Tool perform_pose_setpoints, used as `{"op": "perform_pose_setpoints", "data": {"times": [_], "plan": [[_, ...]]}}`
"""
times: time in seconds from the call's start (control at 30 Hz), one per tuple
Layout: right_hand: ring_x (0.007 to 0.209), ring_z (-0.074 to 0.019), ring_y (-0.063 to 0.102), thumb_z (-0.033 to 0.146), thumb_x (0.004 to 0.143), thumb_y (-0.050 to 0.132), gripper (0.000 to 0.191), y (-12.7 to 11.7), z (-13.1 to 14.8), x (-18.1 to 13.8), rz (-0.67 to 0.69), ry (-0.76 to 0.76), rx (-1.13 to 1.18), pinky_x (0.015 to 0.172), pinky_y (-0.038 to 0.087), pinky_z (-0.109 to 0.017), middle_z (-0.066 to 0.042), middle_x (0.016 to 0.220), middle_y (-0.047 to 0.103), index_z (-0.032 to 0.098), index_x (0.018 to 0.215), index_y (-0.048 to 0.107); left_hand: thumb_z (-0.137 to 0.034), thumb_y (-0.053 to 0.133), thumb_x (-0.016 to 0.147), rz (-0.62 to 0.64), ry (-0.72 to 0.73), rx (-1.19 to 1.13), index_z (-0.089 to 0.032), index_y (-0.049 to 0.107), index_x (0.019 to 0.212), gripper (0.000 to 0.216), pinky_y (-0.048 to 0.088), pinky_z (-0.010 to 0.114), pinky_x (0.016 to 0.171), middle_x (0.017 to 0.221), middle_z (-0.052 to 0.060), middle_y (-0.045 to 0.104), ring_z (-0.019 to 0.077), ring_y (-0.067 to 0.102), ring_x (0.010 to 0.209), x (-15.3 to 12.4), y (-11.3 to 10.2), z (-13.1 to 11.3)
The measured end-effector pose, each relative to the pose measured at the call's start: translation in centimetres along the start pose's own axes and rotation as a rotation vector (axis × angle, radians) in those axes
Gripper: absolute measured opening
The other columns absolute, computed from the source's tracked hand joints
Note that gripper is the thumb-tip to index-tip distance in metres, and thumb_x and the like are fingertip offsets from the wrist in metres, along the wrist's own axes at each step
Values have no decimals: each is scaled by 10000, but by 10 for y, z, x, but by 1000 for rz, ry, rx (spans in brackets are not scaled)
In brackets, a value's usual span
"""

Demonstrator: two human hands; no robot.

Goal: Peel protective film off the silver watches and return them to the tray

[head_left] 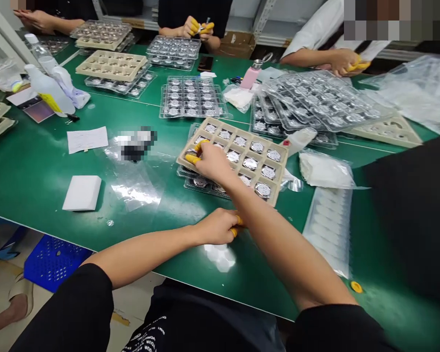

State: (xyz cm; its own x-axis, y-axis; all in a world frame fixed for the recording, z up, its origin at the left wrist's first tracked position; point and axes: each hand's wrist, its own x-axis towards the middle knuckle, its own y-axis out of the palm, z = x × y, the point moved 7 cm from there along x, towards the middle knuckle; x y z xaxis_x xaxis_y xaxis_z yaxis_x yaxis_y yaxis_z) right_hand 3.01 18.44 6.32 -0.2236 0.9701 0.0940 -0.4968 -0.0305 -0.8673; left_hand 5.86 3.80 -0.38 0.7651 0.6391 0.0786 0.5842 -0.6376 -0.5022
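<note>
My right hand [214, 161] reaches over a beige compartment tray [275, 198] of round silver watch cases. Yellow finger cots cover its thumb and forefinger, which close around a watch case [191, 152] in a left-hand compartment. This beige tray rests, slightly askew, on clear plastic trays [190, 183] that also hold watch cases. Nearer my body, my left hand [220, 227] is closed just above the green table, its fingers in yellow cots too. My right forearm crosses in front of its fingertips, hiding whatever they may pinch.
Stacked clear trays [315, 100] of watch cases stand at the back right. A white foam block [81, 193], paper slip [87, 140] and plastic bag [135, 188] lie left. A plastic strip pack [329, 225] lies right. Co-workers sit across the table [161, 234].
</note>
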Motion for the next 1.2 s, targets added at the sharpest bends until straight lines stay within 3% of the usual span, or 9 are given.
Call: {"op": "perform_pose_setpoints", "data": {"times": [0.13,0.23,0.4,0.6,0.73,0.87,1.0,1.1,1.2], "plan": [[910,-214,604,321,898,632,183,-42,1,-79,-241,-98,340,843,488,-372,-63,972,677,204,1035,664,-45,566,731,7,8,22,-149,701,881,228,553,359,818,941,72,749,263,694,924,-3,0,-1],[723,-164,580,403,833,717,289,-60,-49,-165,-349,214,629,684,500,-331,-8,821,634,243,1059,635,-202,645,821,-19,-51,-51,-162,707,985,180,551,344,827,959,56,754,237,695,909,-3,-5,-2],[413,-57,356,407,535,925,706,-27,-129,-245,-89,694,1070,360,264,-191,102,627,553,250,1068,489,-503,847,666,20,-55,-181,-237,600,1335,761,543,315,881,1055,39,754,214,696,944,-2,-5,-10],[372,-40,331,387,476,948,777,-8,-130,-239,-49,734,1148,327,221,-171,108,628,588,251,1065,460,-403,818,697,-26,-68,-127,-211,694,1183,537,537,283,814,972,31,754,177,679,844,-4,-7,-9],[432,-62,389,451,547,908,663,-9,-123,-242,-46,690,1088,384,281,-200,67,676,608,237,1027,503,-343,812,675,-52,-127,-115,-209,712,1135,490,540,277,778,935,12,755,165,666,800,-5,-10,-8],[636,-138,523,486,690,791,428,-44,-149,-232,-173,501,670,580,453,-296,-42,837,672,203,973,641,-269,776,684,-39,-170,-160,-218,709,1138,461,547,282,770,927,4,754,159,669,793,-5,-10,-7],[707,-191,545,450,722,708,290,-70,-173,-208,-309,385,153,633,447,-339,-81,899,708,196,861,708,-253,775,668,-53,-245,-247,-223,687,1136,477,563,301,758,949,13,750,174,684,820,-6,-10,1],[659,-206,557,391,750,663,184,-63,-172,-197,-232,331,35,588,411,-331,-61,739,692,216,748,721,-250,786,650,-73,-253,-287,-219,686,1128,490,569,309,785,968,24,749,187,692,859,-5,-11,4],[571,-173,521,384,769,664,196,-74,-175,-196,-222,335,89,538,381,-316,-35,699,686,228,819,770,-268,794,645,-87,-269,-317,-211,683,1139,509,566,300,784,965,27,747,186,691,856,-4,-11,6]]}}
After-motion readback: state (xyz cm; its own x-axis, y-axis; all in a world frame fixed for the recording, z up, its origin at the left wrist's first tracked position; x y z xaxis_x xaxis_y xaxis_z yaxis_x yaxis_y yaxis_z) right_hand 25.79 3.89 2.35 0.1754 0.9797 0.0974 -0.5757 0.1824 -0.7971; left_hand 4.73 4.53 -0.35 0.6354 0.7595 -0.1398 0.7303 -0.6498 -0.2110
